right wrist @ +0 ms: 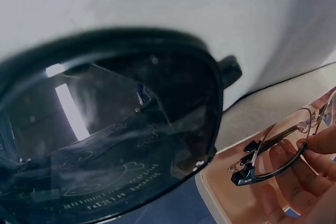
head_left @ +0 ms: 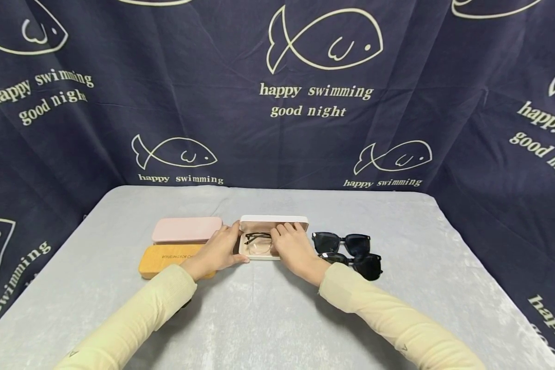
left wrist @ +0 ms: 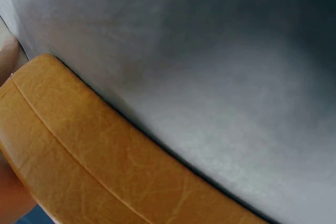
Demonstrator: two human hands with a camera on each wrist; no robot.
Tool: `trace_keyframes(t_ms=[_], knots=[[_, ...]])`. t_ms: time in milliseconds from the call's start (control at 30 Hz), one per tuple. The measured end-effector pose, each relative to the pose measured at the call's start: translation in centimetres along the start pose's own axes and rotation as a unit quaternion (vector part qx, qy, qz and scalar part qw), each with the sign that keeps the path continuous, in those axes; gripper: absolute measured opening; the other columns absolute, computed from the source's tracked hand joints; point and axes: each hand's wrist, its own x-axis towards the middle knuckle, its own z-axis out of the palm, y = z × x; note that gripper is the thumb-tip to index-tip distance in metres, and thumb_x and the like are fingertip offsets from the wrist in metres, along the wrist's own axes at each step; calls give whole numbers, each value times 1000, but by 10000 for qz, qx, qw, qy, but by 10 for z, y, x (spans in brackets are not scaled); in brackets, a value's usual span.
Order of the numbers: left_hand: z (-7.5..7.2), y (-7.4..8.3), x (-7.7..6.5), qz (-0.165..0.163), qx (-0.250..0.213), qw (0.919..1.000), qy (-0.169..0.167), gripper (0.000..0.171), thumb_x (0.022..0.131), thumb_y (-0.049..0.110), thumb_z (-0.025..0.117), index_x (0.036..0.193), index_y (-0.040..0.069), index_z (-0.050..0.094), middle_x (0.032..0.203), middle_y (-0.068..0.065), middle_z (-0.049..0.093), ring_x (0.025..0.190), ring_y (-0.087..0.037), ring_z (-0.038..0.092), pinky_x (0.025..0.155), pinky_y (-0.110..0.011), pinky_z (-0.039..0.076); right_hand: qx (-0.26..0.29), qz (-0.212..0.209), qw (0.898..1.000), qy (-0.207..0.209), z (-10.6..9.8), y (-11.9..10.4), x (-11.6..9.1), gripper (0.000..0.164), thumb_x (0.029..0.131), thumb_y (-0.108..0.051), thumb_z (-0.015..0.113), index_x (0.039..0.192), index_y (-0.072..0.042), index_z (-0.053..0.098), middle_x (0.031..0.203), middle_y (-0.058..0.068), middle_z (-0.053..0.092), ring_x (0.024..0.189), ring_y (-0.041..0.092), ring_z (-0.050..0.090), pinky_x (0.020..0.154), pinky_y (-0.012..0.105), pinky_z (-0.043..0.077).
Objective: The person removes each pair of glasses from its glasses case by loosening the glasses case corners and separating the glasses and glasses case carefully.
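Note:
An opened white glasses case (head_left: 274,218) with a pinkish lining stands mid-table in the head view. My left hand (head_left: 218,249) grips its left end, thumb at the front corner and fingers toward the back. Inside the case is a pair of eyeglasses (head_left: 258,235) with a dark upper rim and clear lenses. My right hand (head_left: 297,252) reaches into the case and pinches the eyeglasses. The right wrist view shows the thumb and fingers on either side of the eyeglasses (right wrist: 244,175), whose temples are folded. The hand hides their right part in the head view.
Left of the case lie a pink glasses case (head_left: 185,229) and, nearer, a mustard-yellow glasses case (head_left: 159,262), partly under my left wrist. Two pairs of black sunglasses (head_left: 326,242) lie right of the white case, close to my right wrist. Something dark shows beneath the left sleeve (head_left: 166,295).

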Motion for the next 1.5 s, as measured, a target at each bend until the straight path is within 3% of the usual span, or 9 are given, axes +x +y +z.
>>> trace_keyframes(t_ms=[400, 667, 1033, 1300, 1500], knots=[[-2, 3, 0, -153, 17, 9999, -56, 95, 71, 35, 76, 137, -10, 26, 127, -21, 52, 116, -35, 47, 101, -46, 36, 184, -10, 9998, -25, -16, 4, -3, 34, 72, -34, 74, 88, -9, 59, 83, 3, 61, 80, 20, 57, 74, 34, 43], [-1, 2, 0, -58, 49, 10000, -45, 95, 70, 37, 77, 136, -10, 27, 121, -19, 56, 114, -34, 48, 99, -45, 38, -25, -122, 9997, -228, -22, 0, -13, 26, 68, -14, 72, 91, -10, 59, 83, 1, 61, 77, 18, 55, 69, 31, 39], [0, 2, 0, -48, 101, 9999, -41, 92, 72, 34, 77, 135, -12, 27, 120, -23, 56, 114, -35, 49, 98, -46, 39, -74, -338, 9994, -64, -28, -7, -27, 17, 72, -14, 69, 82, -12, 56, 78, 1, 60, 72, 19, 56, 67, 31, 36], [0, 2, 0, -51, 98, 9999, 2, 93, 70, 33, 78, 135, -12, 28, 118, -22, 58, 112, -34, 49, 97, -45, 39, 2, -493, 9987, -144, -34, -11, -35, 20, 65, -13, 70, 78, -12, 55, 74, -1, 58, 68, 18, 53, 68, 31, 36], [0, 1, 0, -16, 100, 9999, 17, 95, 69, 35, 78, 135, -12, 27, 119, -23, 57, 113, -35, 49, 96, -46, 40, 95, -605, 9979, -196, -36, -14, -39, 31, 57, -16, 75, 81, -12, 56, 76, -1, 59, 68, 17, 53, 67, 30, 36]])
